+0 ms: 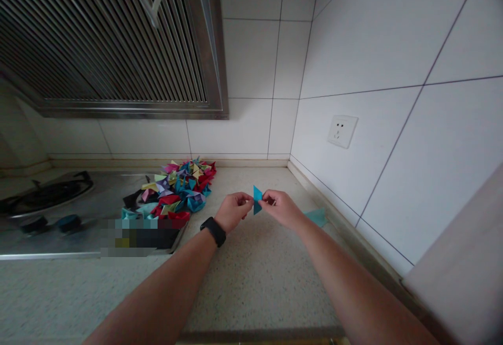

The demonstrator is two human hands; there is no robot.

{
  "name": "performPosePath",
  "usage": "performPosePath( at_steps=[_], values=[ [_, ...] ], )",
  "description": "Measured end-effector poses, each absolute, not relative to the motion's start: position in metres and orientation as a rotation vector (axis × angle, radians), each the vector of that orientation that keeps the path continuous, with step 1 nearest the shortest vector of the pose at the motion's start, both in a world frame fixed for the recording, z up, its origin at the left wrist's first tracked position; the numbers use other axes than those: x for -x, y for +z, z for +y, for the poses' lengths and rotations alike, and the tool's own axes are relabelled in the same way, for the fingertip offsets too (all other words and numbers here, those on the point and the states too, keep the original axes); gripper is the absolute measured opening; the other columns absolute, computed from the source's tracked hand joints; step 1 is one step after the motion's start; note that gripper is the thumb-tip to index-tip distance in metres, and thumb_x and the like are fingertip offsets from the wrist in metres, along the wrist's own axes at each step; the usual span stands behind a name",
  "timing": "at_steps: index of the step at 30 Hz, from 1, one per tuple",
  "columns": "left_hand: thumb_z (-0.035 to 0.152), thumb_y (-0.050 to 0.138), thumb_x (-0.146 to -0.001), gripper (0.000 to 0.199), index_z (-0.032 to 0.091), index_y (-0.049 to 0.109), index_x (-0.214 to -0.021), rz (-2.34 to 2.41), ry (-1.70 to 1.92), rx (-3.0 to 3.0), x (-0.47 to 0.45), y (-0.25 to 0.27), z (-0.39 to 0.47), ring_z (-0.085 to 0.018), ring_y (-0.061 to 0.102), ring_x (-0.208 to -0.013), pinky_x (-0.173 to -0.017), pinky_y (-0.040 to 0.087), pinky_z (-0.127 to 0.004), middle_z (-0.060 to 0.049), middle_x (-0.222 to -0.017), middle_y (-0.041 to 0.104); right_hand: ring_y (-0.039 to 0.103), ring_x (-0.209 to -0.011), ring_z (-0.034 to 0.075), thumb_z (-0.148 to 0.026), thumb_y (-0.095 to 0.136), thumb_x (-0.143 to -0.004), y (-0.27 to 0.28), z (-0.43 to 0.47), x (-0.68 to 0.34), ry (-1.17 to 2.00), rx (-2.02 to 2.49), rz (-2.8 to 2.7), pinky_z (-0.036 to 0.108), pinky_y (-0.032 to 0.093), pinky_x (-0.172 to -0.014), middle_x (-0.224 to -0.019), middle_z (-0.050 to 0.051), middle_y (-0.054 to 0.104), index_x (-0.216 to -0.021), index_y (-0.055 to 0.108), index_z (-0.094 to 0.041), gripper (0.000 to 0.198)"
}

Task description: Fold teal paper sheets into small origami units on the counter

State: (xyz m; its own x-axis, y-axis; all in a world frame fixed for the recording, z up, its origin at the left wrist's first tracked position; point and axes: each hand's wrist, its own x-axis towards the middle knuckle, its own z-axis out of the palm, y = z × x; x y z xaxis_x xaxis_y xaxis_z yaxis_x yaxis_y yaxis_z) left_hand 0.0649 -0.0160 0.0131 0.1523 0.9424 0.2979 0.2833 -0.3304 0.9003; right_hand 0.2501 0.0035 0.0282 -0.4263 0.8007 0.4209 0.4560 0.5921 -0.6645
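Observation:
A small piece of folded blue paper (257, 200) is held up between both hands, above the speckled countertop (251, 277). My left hand (234, 210), with a black watch on its wrist, pinches the paper's left edge. From the other side, my right hand (282, 208) grips it between thumb and fingers. The paper has slanted ends and stands roughly upright. Behind my right forearm lies a light teal sheet of paper (316, 216), partly hidden by the arm. To the left, a heap of folded origami pieces (176, 188) in many colours rests partly on the stove.
The gas stove (98, 193) with a burner (47, 196) and knobs (68, 223) takes up the left side. A range hood (129, 46) hangs above it. White tiled walls meet behind the counter, and a socket (342, 131) sits on the right wall. One patch near the stove is blurred.

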Motion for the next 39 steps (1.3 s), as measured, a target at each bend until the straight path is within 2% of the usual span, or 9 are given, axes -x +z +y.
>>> performPosePath(
  at_steps=[5,10,16,19,24,31,39],
  values=[
    [0.039,0.058,-0.08,0.029,0.012,0.062,-0.09,1.254,1.154,-1.91,-0.0637,0.0157,-0.018,-0.007,0.042,-0.045,-0.043,0.028,-0.019,0.003,-0.053,0.046,0.048,-0.062,0.011,-0.035,0.056,-0.084,0.0251,0.0068,-0.2495,0.6,0.958,-2.105,0.023,0.035,-0.059,-0.071,0.002,0.06,-0.079,0.062,-0.015,0.021],
    [0.044,0.057,-0.082,0.033,0.013,0.06,-0.09,1.118,1.161,-1.835,-0.0607,0.0113,-0.0132,-0.007,0.044,-0.044,-0.043,0.03,-0.019,0.003,-0.054,0.047,0.052,-0.07,0.012,-0.035,0.054,-0.085,0.0249,0.0094,-0.2496,0.73,0.914,-2.069,0.023,0.038,-0.065,-0.078,0.003,0.061,-0.082,0.059,-0.015,0.021],
    [0.044,0.06,-0.081,0.032,0.013,0.057,-0.086,0.971,1.156,-1.741,-0.0611,0.0067,-0.0107,-0.007,0.04,-0.044,-0.044,0.03,-0.019,0.004,-0.056,0.044,0.043,-0.057,0.009,-0.038,0.053,-0.086,0.0242,0.0086,-0.2514,0.902,0.945,-2.055,0.022,0.031,-0.055,-0.065,-0.002,0.049,-0.084,0.057,-0.015,0.023],
    [0.041,0.061,-0.08,0.029,0.012,0.057,-0.083,0.938,1.17,-1.737,-0.061,0.0087,-0.0121,-0.007,0.042,-0.05,-0.049,0.033,-0.02,0.003,-0.061,0.047,0.042,-0.059,0.009,-0.038,0.053,-0.086,0.0249,0.0092,-0.2519,0.861,0.932,-2.089,0.022,0.031,-0.056,-0.064,-0.002,0.047,-0.079,0.056,-0.015,0.024],
    [0.035,0.059,-0.081,0.024,0.012,0.06,-0.079,1.025,1.204,-1.911,-0.0574,0.0125,-0.0123,-0.01,0.048,-0.067,-0.065,0.037,-0.022,0.0,-0.071,0.055,0.048,-0.068,0.012,-0.039,0.055,-0.084,0.0236,0.0122,-0.2512,0.744,0.955,-2.111,0.024,0.036,-0.064,-0.072,0.001,0.057,-0.08,0.063,-0.014,0.027],
    [0.038,0.054,-0.083,0.026,0.013,0.059,-0.09,1.045,1.087,-1.882,-0.0585,0.008,-0.0115,-0.012,0.052,-0.07,-0.055,0.041,-0.02,-0.004,-0.083,0.057,0.05,-0.067,0.011,-0.035,0.054,-0.085,0.0227,0.0108,-0.2497,0.815,0.898,-2.05,0.023,0.038,-0.063,-0.077,0.002,0.059,-0.083,0.058,-0.014,0.021],
    [0.033,0.056,-0.082,0.022,0.012,0.061,-0.088,1.185,1.153,-2.032,-0.0627,0.0125,-0.0139,-0.012,0.055,-0.073,-0.061,0.041,-0.021,-0.005,-0.08,0.062,0.052,-0.07,0.013,-0.031,0.053,-0.084,0.0203,0.0117,-0.2499,0.737,0.934,-2.096,0.024,0.039,-0.065,-0.077,0.003,0.059,-0.081,0.057,-0.014,0.018]
  ],
)
